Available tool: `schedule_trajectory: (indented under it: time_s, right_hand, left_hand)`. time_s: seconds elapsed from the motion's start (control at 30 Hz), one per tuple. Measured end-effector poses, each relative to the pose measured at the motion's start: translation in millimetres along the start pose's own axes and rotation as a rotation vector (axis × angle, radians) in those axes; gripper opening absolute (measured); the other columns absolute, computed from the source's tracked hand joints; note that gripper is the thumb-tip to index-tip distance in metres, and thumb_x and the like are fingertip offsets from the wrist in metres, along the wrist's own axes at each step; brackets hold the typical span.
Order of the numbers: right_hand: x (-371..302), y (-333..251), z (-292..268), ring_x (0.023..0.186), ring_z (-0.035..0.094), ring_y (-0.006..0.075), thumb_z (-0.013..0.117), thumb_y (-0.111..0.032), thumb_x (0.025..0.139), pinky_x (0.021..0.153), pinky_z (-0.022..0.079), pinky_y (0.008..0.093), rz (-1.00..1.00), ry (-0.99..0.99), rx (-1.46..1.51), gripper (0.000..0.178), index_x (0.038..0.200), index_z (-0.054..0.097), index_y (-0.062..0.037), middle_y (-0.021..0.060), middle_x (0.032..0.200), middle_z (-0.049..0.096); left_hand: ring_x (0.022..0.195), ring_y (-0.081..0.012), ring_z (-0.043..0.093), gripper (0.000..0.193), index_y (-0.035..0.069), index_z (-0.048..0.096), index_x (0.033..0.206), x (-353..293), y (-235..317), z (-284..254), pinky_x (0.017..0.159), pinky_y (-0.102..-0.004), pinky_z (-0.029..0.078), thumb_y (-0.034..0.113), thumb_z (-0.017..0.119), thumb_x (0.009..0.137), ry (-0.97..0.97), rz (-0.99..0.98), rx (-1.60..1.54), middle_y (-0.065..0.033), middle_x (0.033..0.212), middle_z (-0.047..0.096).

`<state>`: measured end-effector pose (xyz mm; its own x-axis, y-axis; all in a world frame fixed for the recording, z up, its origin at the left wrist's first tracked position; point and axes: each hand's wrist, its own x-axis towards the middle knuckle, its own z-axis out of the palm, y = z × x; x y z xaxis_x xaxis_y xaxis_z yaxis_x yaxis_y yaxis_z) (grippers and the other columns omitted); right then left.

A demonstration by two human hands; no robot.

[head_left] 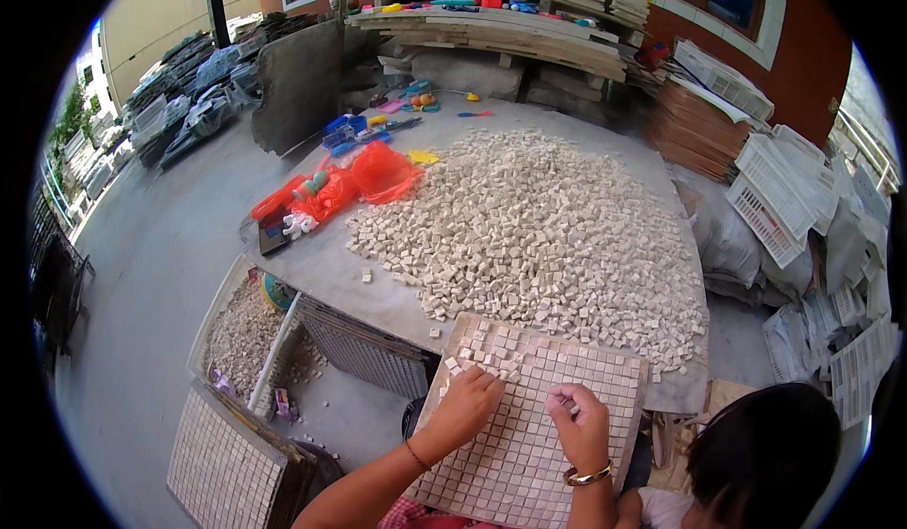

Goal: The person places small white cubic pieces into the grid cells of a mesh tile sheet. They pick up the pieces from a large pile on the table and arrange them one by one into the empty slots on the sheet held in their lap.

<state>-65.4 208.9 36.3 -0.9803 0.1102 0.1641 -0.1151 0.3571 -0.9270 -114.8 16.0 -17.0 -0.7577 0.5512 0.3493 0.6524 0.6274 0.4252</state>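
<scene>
A square tray (646, 378) rests before me, its grid filled with rows of small beige stone tiles (534, 453). Several loose tiles (491, 338) lie over its far left part. My left hand (470, 401) reaches in there, fingers bent down and closed on a loose tile at the fingertips. Over the right half of the grid is my right hand (583, 430), its thumb and fingers curled together; whatever they hold, if anything, is too small to make out. A gold bangle circles the right wrist, a thin dark band the left.
A big heap of loose tiles (529, 217) covers the table (316, 264) beyond the tray. Red plastic bags (383, 172) and toys lie at its left. Below left stand a bin of stone pieces (241, 335) and stacked tile sheets (227, 453). A child's head (765, 449) is close at right.
</scene>
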Motion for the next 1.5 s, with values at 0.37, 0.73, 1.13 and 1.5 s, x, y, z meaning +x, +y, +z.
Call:
schedule_trajectory:
  time_s: [0.37, 0.73, 1.13, 1.5]
  right_hand:
    - [-22, -33, 22, 0.095, 0.061, 0.0282, 0.054, 0.0, 0.079, 0.084, 0.048, 0.0356, -0.184, -0.274, 0.045, 0.019, 0.098, 0.057, 0.0017, 0.0176, 0.103, 0.062]
    - [-9, -41, -22, 0.092, 0.064, 0.0305, 0.062, -0.009, 0.082, 0.08, 0.05, 0.0341, -0.237, -0.221, -0.099, 0.022, 0.101, 0.062, -0.0001, 0.0156, 0.098, 0.066]
    - [25, -11, -25, 0.073, 0.063, 0.0191, 0.062, -0.006, 0.08, 0.066, 0.05, 0.0281, -0.123, -0.211, -0.346, 0.017, 0.096, 0.063, 0.0, 0.0114, 0.086, 0.064]
    - [35, 44, 47, 0.076, 0.06, 0.0276, 0.073, -0.015, 0.072, 0.066, 0.049, 0.0377, -0.159, -0.081, -0.522, 0.023, 0.089, 0.062, -0.0051, 0.0094, 0.088, 0.059]
  left_hand:
    - [0.088, -0.0165, 0.055, 0.018, 0.0, 0.051, 0.101, -37, 52, -1, 0.078, -0.0281, 0.049, 0.015, 0.043, 0.096, 0.154, -1.058, -2.281, -0.0091, 0.099, 0.055]
    - [0.127, -0.0331, 0.039, 0.07, -0.004, 0.036, 0.133, -247, -213, -186, 0.104, -0.0534, 0.03, 0.046, 0.055, 0.087, 1.019, -1.259, -1.122, -0.025, 0.129, 0.043]
    - [0.106, -0.0323, 0.057, 0.021, 0.005, 0.067, 0.1, -36, -31, -63, 0.093, -0.0389, 0.041, 0.015, 0.064, 0.082, 0.334, -0.454, -0.227, -0.015, 0.102, 0.065]
    - [0.101, -0.0291, 0.059, 0.014, 0.002, 0.068, 0.092, -95, 33, -54, 0.09, -0.036, 0.043, 0.006, 0.062, 0.08, 0.552, -0.632, -0.555, -0.0153, 0.097, 0.065]
